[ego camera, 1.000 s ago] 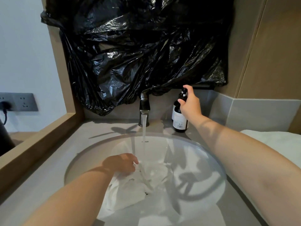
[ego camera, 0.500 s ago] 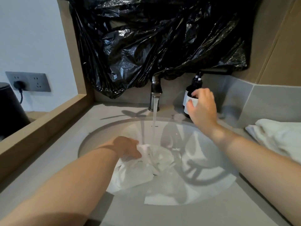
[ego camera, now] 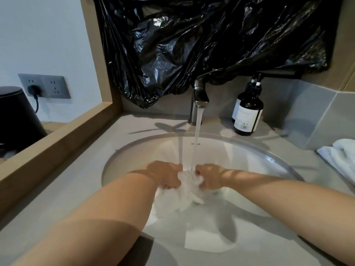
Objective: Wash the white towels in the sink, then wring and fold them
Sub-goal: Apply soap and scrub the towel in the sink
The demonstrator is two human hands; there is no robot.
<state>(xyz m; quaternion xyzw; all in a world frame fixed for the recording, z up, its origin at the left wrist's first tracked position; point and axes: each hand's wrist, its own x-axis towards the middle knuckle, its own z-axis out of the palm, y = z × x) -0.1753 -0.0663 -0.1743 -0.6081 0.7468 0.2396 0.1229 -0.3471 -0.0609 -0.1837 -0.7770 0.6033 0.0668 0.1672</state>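
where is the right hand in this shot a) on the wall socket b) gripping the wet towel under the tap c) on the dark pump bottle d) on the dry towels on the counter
b: the right hand grips the bunched white towel beside the left hand, under the water running from the faucet.

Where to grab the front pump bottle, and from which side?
Probably the straight, upright body of the front pump bottle, at the label, with a wrap grasp round it. Come from the sink side: a second bottle stands close behind on its left, and the wall is behind both.
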